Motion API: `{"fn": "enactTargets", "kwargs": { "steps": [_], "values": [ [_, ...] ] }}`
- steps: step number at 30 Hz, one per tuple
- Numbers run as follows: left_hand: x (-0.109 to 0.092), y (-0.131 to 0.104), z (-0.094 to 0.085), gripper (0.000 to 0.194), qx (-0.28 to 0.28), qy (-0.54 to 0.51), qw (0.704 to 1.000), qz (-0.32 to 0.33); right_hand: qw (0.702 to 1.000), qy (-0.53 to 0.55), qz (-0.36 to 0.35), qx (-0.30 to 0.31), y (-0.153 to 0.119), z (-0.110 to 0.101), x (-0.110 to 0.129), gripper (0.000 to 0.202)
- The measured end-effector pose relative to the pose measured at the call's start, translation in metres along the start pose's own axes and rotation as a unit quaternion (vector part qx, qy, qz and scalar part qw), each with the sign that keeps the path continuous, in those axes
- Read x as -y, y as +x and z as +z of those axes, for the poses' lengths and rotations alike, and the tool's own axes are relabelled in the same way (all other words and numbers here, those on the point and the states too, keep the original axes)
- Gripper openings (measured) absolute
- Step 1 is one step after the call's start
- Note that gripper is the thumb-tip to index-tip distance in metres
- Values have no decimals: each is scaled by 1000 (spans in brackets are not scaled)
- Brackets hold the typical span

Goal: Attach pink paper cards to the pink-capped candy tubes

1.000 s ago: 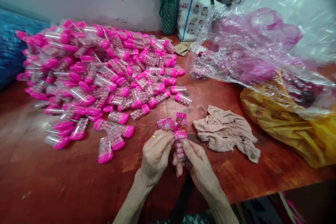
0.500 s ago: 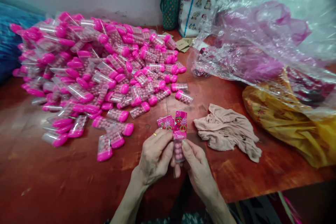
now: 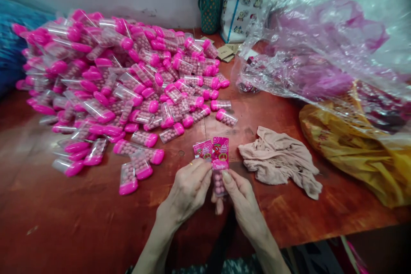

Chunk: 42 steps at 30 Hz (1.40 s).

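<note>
The left hand [image 3: 186,188] curls its fingers in against the top of a small container of pink balls [image 3: 219,183], partly covering printed cards [image 3: 203,150]; whether it grips them, I cannot tell. The right hand [image 3: 242,190] pinches the container above the table [image 3: 282,214]. Compared with half a second ago, the left thumb sits nearer its fingers; the right hand's hold is unchanged.

From here the piled containers [image 3: 128,94] look like clear, smooth plastic with shiny caps [image 3: 128,189]; the printed labels [image 3: 220,149] have a glossy face. The counter [image 3: 96,231] shows a scuffed, faintly shining surface, the crumpled rag [image 3: 279,158] matt cloth, the yellow bag [image 3: 356,158] thin, crinkled plastic, the cardboard pieces [image 3: 225,52] dull.
</note>
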<state>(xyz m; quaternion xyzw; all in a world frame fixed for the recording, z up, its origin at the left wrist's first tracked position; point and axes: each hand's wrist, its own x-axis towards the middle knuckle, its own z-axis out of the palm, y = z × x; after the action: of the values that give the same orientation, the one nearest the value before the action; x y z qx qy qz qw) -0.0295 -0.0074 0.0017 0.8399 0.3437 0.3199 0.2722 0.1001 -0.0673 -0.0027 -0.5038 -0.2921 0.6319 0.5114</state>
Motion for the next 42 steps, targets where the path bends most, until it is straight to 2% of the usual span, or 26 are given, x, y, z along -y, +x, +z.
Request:
{"fn": "enactTargets", "kwargs": {
  "steps": [5, 12, 19, 24, 29, 33, 36, 39, 42],
  "values": [
    [2, -1, 4, 16, -21, 81, 996, 43, 999, 47, 15, 10, 3, 0, -2, 26],
    [1, 2, 0, 17, -50, 106, 991, 71, 993, 108, 34, 37, 3, 1, -5, 25],
    [2, -1, -1, 14, -43, 66, 996, 41, 989, 138, 37, 43, 1, 2, -8, 25],
    [2, -3, 0, 13, -37, 73, 996, 31, 988, 153, 19, 18, 0, 6, -10, 23],
    [-1, -1, 2, 14, -42, 50, 998, 18, 988, 153, -3, -8, 0, 10, -10, 23],
    [-3, 0, 5, 15, -32, 19, 999, 16, 987, 145, -32, -53, 2, 5, -6, 24],
    [-3, 1, 5, 14, -72, -39, 997, -7, 988, 138, -32, -59, 4, 1, -5, 23],
    [-4, 2, 4, 22, -120, -89, 988, -34, 990, 135, -17, -40, 5, 2, -4, 24],
    [-6, 4, 4, 23, -120, -129, 983, -57, 995, 84, -28, -48, 5, 6, -4, 25]
  ]
}}
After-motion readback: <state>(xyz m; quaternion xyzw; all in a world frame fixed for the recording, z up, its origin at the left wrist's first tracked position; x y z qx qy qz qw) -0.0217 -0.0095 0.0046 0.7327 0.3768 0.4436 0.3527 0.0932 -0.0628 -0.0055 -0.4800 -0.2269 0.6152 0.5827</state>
